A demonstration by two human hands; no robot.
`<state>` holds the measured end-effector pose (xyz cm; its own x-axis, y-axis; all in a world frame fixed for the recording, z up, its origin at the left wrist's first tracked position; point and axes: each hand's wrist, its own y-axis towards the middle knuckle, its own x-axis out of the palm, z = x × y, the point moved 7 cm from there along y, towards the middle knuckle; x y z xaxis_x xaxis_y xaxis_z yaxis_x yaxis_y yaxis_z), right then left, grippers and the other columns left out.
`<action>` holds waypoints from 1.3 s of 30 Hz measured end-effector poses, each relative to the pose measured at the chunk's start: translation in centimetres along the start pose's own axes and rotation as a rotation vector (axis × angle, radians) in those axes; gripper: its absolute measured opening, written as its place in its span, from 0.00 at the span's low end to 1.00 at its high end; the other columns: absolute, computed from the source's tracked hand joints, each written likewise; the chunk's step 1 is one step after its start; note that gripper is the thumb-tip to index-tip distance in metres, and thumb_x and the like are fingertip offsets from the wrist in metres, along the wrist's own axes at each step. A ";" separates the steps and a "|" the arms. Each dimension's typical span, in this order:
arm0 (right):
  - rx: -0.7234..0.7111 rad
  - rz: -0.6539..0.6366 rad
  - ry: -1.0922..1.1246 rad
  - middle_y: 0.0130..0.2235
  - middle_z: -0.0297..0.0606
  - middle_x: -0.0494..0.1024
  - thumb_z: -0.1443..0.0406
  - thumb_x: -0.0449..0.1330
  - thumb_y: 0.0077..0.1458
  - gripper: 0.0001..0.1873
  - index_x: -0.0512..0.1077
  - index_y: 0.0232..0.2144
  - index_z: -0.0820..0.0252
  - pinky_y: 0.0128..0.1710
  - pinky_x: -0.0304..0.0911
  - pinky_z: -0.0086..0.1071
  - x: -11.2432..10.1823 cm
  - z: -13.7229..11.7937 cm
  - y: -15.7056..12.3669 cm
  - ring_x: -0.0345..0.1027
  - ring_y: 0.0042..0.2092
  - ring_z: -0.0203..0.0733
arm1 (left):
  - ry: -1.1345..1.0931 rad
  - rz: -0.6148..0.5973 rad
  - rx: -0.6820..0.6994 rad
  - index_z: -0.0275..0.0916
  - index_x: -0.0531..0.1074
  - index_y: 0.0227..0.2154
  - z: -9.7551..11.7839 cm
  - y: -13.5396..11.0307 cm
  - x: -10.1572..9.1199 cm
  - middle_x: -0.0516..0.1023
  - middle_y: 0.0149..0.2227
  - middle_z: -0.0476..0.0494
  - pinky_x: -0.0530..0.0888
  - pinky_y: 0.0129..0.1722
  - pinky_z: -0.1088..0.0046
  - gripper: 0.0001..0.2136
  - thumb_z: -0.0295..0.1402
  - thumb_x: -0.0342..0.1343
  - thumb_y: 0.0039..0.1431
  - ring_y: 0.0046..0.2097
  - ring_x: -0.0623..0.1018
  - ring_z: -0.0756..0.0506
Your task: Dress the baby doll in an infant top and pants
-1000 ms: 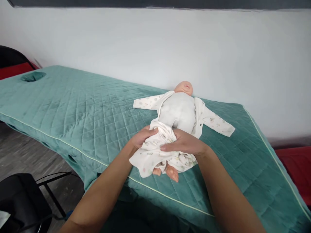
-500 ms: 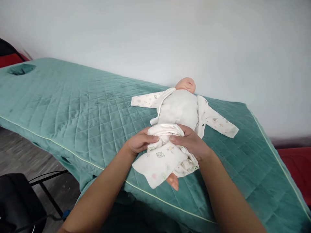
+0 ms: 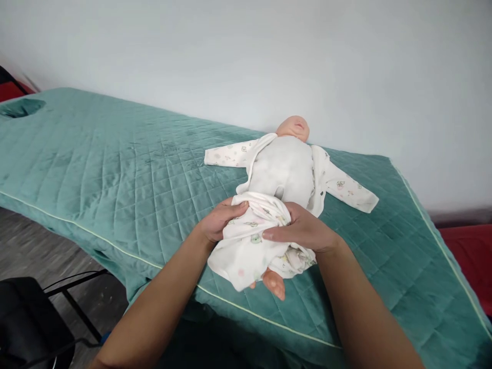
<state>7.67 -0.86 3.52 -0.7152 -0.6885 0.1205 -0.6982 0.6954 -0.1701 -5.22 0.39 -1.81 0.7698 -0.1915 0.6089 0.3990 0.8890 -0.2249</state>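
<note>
A baby doll point(image 3: 292, 128) lies on its back on the green quilted bed cover point(image 3: 154, 174). An open white printed jacket point(image 3: 348, 187) is on its arms, with its sleeves spread to both sides, and a plain pale cloth layer point(image 3: 282, 164) covers the trunk. White printed baby trousers point(image 3: 242, 256) are bunched round the doll's legs. My left hand point(image 3: 221, 220) grips their waistband at the left, thumb on top. At the right side my right hand point(image 3: 305, 228) holds the same trousers, thumb laid across the fabric. One doll foot point(image 3: 274, 284) sticks out below the cloth.
A pale wall point(image 3: 238, 61) stands behind the bed. At the bed's far left end is a face hole point(image 3: 23, 107). A black seat point(image 3: 34, 318) is at lower left, and a red object point(image 3: 467, 256) stands beyond the right edge.
The trousers' waistband has shifted slightly up the doll's body, and their front is less folded over. My right thumb has slid a little down the cloth. More of the foot shows.
</note>
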 end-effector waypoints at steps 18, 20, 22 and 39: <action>-0.088 0.126 -0.088 0.32 0.32 0.75 0.59 0.71 0.51 0.14 0.73 0.35 0.60 0.34 0.64 0.30 -0.4 -0.8 0.2 0.68 0.34 0.37 | -0.002 -0.027 0.152 0.33 0.77 0.47 -0.2 -4.4 3.0 0.83 0.38 0.38 0.76 0.37 0.68 0.23 0.35 0.71 0.47 0.37 0.81 0.41; -0.077 0.102 -0.200 0.31 0.30 0.73 0.59 0.70 0.51 0.13 0.72 0.33 0.60 0.33 0.62 0.29 -0.2 -1.0 0.3 0.67 0.33 0.36 | -0.015 0.028 0.175 0.33 0.77 0.49 -0.5 -5.6 3.2 0.83 0.39 0.37 0.76 0.37 0.68 0.23 0.36 0.69 0.50 0.37 0.82 0.40; -0.071 0.085 -0.283 0.31 0.30 0.73 0.60 0.69 0.51 0.12 0.71 0.32 0.60 0.33 0.61 0.29 0.0 -1.1 0.4 0.67 0.34 0.37 | -0.007 0.084 0.162 0.33 0.77 0.50 -0.9 -6.6 3.5 0.83 0.39 0.36 0.76 0.36 0.67 0.23 0.38 0.67 0.53 0.36 0.81 0.40; 0.023 -0.142 -0.558 0.26 0.29 0.72 0.69 0.60 0.45 0.03 0.75 0.24 0.60 0.28 0.56 0.27 1.6 0.2 -0.1 0.63 0.30 0.35 | -0.161 0.416 0.028 0.42 0.74 0.57 -6.9 -15.0 7.1 0.82 0.47 0.37 0.76 0.47 0.61 0.25 0.40 0.65 0.56 0.52 0.79 0.35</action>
<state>6.57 -2.10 3.50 -0.4845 -0.7832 -0.3897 -0.7804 0.5882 -0.2119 -2.29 -17.17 0.65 0.7740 0.2495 0.5820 0.0568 0.8880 -0.4562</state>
